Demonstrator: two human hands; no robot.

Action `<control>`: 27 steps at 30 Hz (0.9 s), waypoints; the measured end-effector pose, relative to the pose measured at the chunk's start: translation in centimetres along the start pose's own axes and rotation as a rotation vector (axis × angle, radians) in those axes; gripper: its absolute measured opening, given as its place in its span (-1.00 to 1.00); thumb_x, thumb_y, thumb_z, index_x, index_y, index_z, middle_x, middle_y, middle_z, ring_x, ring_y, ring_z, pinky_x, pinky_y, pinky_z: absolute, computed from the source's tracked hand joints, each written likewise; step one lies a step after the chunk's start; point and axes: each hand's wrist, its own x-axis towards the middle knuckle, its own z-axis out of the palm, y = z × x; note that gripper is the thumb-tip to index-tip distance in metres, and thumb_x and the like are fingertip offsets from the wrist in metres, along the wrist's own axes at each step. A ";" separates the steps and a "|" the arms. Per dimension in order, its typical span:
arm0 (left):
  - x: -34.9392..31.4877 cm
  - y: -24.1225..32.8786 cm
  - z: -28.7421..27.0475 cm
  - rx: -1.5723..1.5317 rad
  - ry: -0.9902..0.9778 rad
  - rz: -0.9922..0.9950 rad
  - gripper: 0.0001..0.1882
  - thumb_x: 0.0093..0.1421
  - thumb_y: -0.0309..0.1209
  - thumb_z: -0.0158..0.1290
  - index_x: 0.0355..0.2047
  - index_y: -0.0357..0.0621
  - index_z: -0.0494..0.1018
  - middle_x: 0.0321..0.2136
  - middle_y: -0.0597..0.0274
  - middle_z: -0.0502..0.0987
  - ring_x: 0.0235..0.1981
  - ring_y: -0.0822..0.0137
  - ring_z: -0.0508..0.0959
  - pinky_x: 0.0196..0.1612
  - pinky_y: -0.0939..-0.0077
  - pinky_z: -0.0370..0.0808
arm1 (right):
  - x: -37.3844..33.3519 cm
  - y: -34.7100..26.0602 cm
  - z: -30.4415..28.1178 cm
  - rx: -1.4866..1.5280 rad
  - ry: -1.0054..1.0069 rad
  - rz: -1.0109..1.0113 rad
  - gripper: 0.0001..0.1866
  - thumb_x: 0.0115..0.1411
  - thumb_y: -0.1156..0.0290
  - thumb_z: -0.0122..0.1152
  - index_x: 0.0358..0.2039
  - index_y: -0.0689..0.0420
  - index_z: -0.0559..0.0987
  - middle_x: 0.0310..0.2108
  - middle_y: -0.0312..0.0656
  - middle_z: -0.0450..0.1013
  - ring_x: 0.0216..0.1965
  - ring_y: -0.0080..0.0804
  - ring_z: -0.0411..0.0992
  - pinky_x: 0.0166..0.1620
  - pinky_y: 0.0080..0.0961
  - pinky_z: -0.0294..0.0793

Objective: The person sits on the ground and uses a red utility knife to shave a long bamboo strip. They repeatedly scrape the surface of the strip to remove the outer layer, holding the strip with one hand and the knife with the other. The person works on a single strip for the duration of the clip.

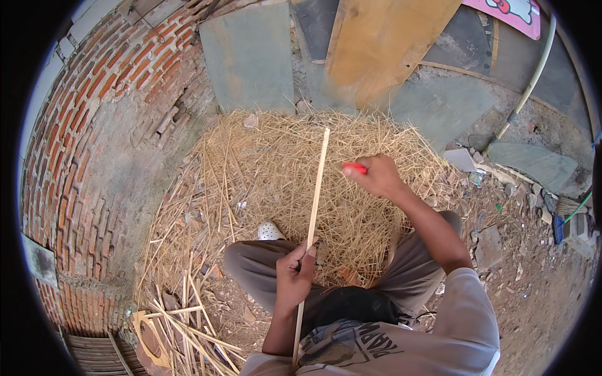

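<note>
My left hand is closed around a long, pale bamboo strip, gripping it below its middle. The strip stands nearly upright in the view, leaning slightly right at its far end, and its lower end runs down beside my torso. To the right and farther out, my right hand is closed on a small red tool. Only the tool's red part shows; the fingers cover the rest, and I cannot make out a blade. A gap separates it from the strip. Both hands are over a thick heap of thin, straw-coloured shavings.
More pale strips lie in a loose stack at the lower left. A brick wall rises on the left. Boards lean behind the shavings, with a pale pipe at the right. A white clog shows near my left knee.
</note>
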 end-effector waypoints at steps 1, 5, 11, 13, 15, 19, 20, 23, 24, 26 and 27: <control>-0.1 0.3 0.3 0.014 0.018 -0.007 -0.72 0.34 -0.50 -0.04 0.02 -0.28 0.48 -0.62 0.61 0.23 -0.62 0.75 0.15 -0.58 0.76 0.08 | -0.6 -0.7 0.6 -0.059 0.000 -0.137 -0.22 0.07 -0.46 -0.04 -0.70 0.10 0.55 -0.78 -0.15 0.40 -0.67 -0.19 0.45 -0.53 -0.24 0.41; 0.0 -0.5 0.7 0.043 -0.003 0.025 -0.66 0.33 -0.50 -0.04 0.10 -0.28 0.43 -0.65 0.63 0.23 -0.64 0.76 0.14 -0.59 0.77 0.04 | -2.3 -3.3 1.5 -0.080 -0.003 -0.259 -0.25 0.03 -0.45 0.04 -0.70 0.09 0.56 -0.78 -0.17 0.40 -0.69 -0.23 0.45 -0.56 -0.27 0.41; -0.4 0.4 1.7 0.101 -0.030 0.051 -0.71 0.33 -0.50 -0.03 0.04 -0.31 0.45 -0.63 0.61 0.24 -0.61 0.75 0.15 -0.57 0.77 0.08 | 0.0 -0.8 1.5 -0.152 0.083 -0.091 -0.20 -0.01 -0.52 -0.01 -0.70 0.07 0.57 -0.82 -0.19 0.36 -0.74 -0.23 0.42 -0.61 -0.30 0.39; -0.4 0.4 1.7 0.075 -0.014 0.018 -0.77 0.33 -0.50 -0.04 -0.08 -0.36 0.50 -0.62 0.59 0.24 -0.57 0.74 0.18 -0.55 0.76 0.11 | -0.7 -1.8 1.7 -0.149 0.036 -0.134 -0.17 -0.02 -0.55 -0.04 -0.71 0.08 0.57 -0.85 -0.20 0.34 -0.76 -0.23 0.41 -0.62 -0.31 0.38; -0.4 0.2 1.6 0.086 -0.014 0.037 -0.77 0.33 -0.50 -0.03 -0.08 -0.37 0.49 -0.62 0.57 0.24 -0.57 0.73 0.18 -0.55 0.75 0.12 | -1.1 -2.6 1.7 -0.156 0.065 -0.198 -0.17 -0.03 -0.55 -0.02 -0.72 0.08 0.57 -0.87 -0.22 0.31 -0.78 -0.26 0.38 -0.64 -0.34 0.36; -0.4 0.6 2.1 0.198 -0.009 0.122 -0.77 0.33 -0.49 -0.03 -0.09 -0.38 0.49 -0.63 0.56 0.24 -0.57 0.71 0.18 -0.55 0.74 0.13 | -0.5 -1.5 1.4 -0.141 0.132 -0.226 -0.23 -0.03 -0.49 0.06 -0.74 0.07 0.52 -0.83 -0.18 0.34 -0.78 -0.20 0.35 -0.64 -0.29 0.32; -0.5 0.5 2.2 0.192 -0.029 0.104 -0.74 0.33 -0.50 -0.04 -0.03 -0.36 0.47 -0.64 0.58 0.24 -0.58 0.73 0.17 -0.55 0.75 0.11 | -0.2 -1.1 1.9 -0.117 0.163 -0.210 -0.23 -0.04 -0.50 0.06 -0.74 0.07 0.52 -0.83 -0.18 0.34 -0.78 -0.19 0.35 -0.64 -0.29 0.32; -1.0 0.3 1.8 0.187 -0.078 0.070 -0.66 0.33 -0.51 -0.06 0.09 -0.32 0.43 -0.65 0.62 0.23 -0.61 0.75 0.16 -0.57 0.76 0.08 | 1.5 0.9 2.1 -0.199 0.213 -0.129 -0.21 -0.05 -0.53 0.04 -0.73 0.07 0.55 -0.84 -0.21 0.35 -0.78 -0.24 0.37 -0.65 -0.32 0.34; -1.1 0.4 1.8 0.188 -0.090 0.069 -0.66 0.33 -0.51 -0.06 0.09 -0.31 0.43 -0.65 0.62 0.23 -0.61 0.75 0.15 -0.57 0.76 0.08 | 2.0 1.7 2.0 -0.251 0.222 -0.096 -0.19 -0.06 -0.54 0.02 -0.73 0.07 0.57 -0.85 -0.22 0.34 -0.78 -0.27 0.38 -0.65 -0.33 0.34; -1.2 0.2 1.9 0.174 -0.100 0.070 -0.66 0.33 -0.51 -0.06 0.08 -0.31 0.43 -0.65 0.63 0.23 -0.61 0.74 0.15 -0.57 0.76 0.08 | 2.5 2.6 2.6 -0.282 0.255 -0.135 -0.19 -0.05 -0.55 -0.01 -0.72 0.07 0.57 -0.84 -0.22 0.35 -0.77 -0.26 0.39 -0.66 -0.33 0.34; -1.2 0.0 1.9 0.165 -0.096 0.073 -0.66 0.33 -0.51 -0.06 0.08 -0.30 0.43 -0.65 0.63 0.23 -0.61 0.75 0.15 -0.57 0.76 0.08 | 2.8 3.1 2.8 -0.298 0.271 -0.154 -0.18 -0.05 -0.56 -0.02 -0.71 0.06 0.57 -0.84 -0.21 0.35 -0.77 -0.25 0.39 -0.67 -0.32 0.33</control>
